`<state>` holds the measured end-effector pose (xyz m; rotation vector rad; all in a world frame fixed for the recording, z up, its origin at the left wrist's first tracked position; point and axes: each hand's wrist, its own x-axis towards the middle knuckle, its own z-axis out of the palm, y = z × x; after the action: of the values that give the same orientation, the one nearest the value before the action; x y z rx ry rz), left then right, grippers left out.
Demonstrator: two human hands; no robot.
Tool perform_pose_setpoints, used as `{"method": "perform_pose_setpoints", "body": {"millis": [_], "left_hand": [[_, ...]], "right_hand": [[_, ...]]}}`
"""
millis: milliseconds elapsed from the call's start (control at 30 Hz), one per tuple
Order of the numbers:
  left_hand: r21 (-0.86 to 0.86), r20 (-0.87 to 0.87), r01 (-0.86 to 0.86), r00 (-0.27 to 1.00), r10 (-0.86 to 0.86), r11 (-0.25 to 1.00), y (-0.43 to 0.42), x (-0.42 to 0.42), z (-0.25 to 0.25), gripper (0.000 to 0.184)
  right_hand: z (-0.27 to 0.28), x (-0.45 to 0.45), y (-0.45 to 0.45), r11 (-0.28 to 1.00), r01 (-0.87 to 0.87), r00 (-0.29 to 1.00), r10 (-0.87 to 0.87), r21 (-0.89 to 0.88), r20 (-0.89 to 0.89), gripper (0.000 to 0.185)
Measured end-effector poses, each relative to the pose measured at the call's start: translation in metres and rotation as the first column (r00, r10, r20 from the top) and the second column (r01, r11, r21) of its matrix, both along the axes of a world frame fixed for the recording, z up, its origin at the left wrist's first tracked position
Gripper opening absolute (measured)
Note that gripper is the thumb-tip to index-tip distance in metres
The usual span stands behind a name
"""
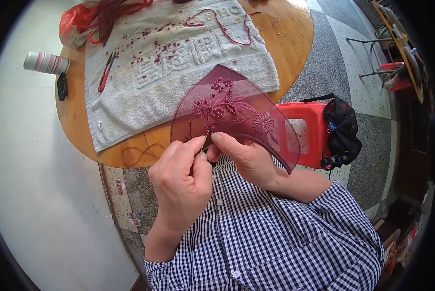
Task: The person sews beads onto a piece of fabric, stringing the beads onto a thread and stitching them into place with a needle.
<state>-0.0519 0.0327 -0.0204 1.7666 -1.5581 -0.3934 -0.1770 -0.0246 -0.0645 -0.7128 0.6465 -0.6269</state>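
Note:
A sheer burgundy fabric piece [232, 92] with raised beaded flowers and leaves is spread above my hands, its pointed tip toward the table. My right hand [249, 157] grips its lower edge, thumb on top and the fingers mostly hidden underneath. Thumb and fingers of my left hand [181, 177] are pinched together around a thin needle [206, 133], which points up at the beadwork. The two hands are close together, near the fabric's lower middle edge. Any thread on the needle is too fine to make out.
A white towel [125, 106] covers part of the wooden table [290, 43], with scattered beads [166, 47], burgundy thread [217, 22] and red-handled snips [106, 72]. A striped bottle [47, 63] stands at left. A red stool [300, 114] holds a black bag [341, 128].

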Motion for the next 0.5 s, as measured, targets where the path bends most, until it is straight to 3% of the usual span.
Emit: {"method": "perform_pose_setpoints", "body": {"millis": [133, 300, 500], "left_hand": [[-0.024, -0.007, -0.001, 1.0, 0.001, 1.0, -0.001, -0.002, 0.0, 0.022], [-0.037, 0.053, -0.029, 0.998, 0.031, 0.999, -0.001, -0.008, -0.003, 0.021], [-0.16, 0.223, -0.039, 0.972, 0.075, 0.986, -0.002, -0.019, -0.016, 0.021]], "right_hand": [[0.001, -0.001, 0.0, 0.998, -0.015, 0.999, 0.011, -0.065, -0.048, 0.021], [-0.004, 0.0, 0.001, 1.0, 0.005, 0.999, -0.004, -0.03, 0.039, 0.019], [-0.003, 0.002, 0.006, 0.993, 0.105, 0.99, -0.11, 0.061, 0.083, 0.017]]}}
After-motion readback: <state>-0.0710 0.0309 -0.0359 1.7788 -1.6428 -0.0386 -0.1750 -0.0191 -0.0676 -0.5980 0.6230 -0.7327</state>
